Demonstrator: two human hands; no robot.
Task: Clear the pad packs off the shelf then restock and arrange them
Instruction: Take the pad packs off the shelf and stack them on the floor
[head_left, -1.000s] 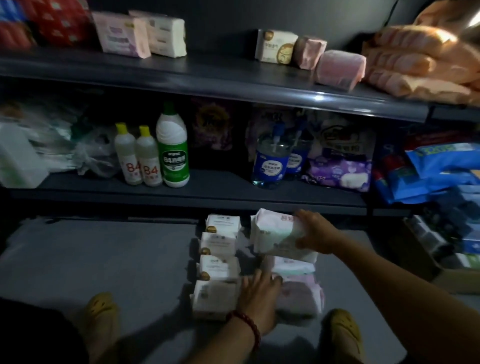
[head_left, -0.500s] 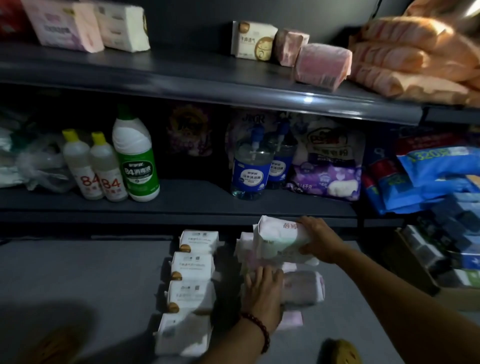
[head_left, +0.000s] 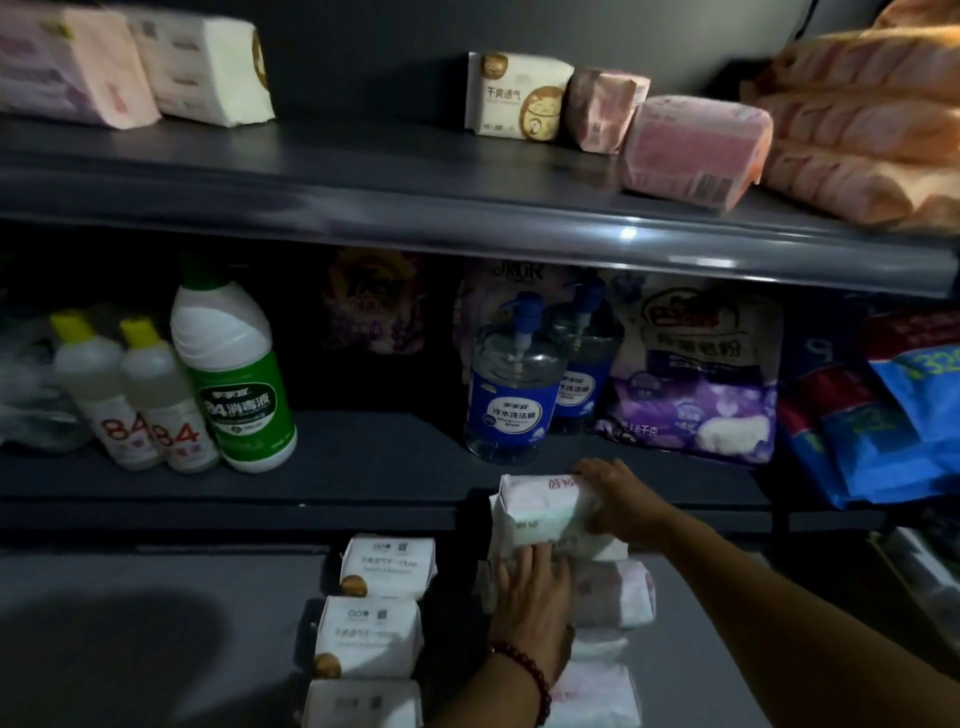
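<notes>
On the grey floor below the shelving lie two rows of pad packs. The left row is of white packs with a gold dot (head_left: 387, 567). In the right row are pinkish white packs (head_left: 618, 595). My right hand (head_left: 621, 503) grips a white pack with red lettering (head_left: 540, 512) by its right end, lifted above the right row. Beneath it, the fingers of my left hand (head_left: 532, 597) press against that same pack and the one under it. The top shelf (head_left: 363, 197) holds a white pack (head_left: 517, 96), two pink packs (head_left: 696, 148) and two more packs at the left (head_left: 208, 67).
The middle shelf carries bleach bottles (head_left: 228, 374), blue pump bottles (head_left: 511, 384), a purple detergent bag (head_left: 693, 374) and blue bags (head_left: 904, 415) on the right. Orange wrapped packs (head_left: 872, 119) are stacked at the top right. A box with goods (head_left: 924, 577) stands low on the right.
My view has tilted up and closed in on the shelves. My right hand has lifted the white pack a little; my left hand has slid forward from the lower pack to under the raised one.
</notes>
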